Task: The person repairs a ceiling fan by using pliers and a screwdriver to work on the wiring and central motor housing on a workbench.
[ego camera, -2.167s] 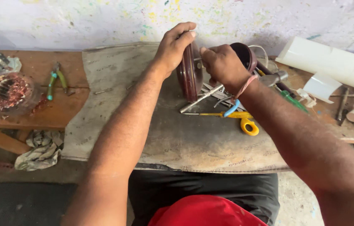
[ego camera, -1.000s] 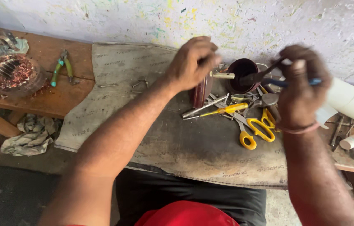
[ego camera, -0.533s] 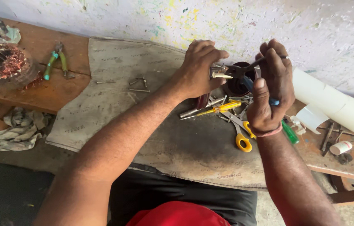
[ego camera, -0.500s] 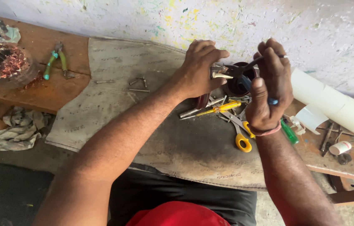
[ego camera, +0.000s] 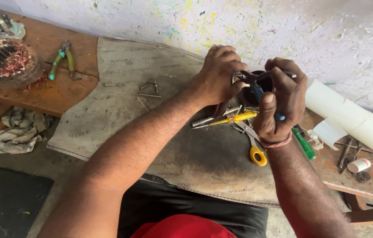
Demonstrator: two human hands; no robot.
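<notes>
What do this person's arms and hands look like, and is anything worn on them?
Both arms are bare from what shows, with no sleeves and no gloves. The left hand carries nothing on it. The right hand has a thin pinkish-red band around its wrist. No watch or rings can be made out.

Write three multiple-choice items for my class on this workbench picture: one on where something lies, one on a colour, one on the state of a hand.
1. Where do the green-handled pliers lie?
A. on the wooden bench at far left, near the copper-wound coil
B. on the white roll
C. on the floor

2. What colour are the handles of the scissors under the right hand?
A. red
B. yellow
C. black

3. How is the left hand?
A. flat on the grey mat
B. hanging off the bench
C. closed around the dark round part

Answers: 1 A, the pliers rest on bare wood beside the coil. 2 B, a yellow loop shows below the wrist. 3 C, its fingers curl over the part while the right hand grips a blue-handled tool.
</notes>
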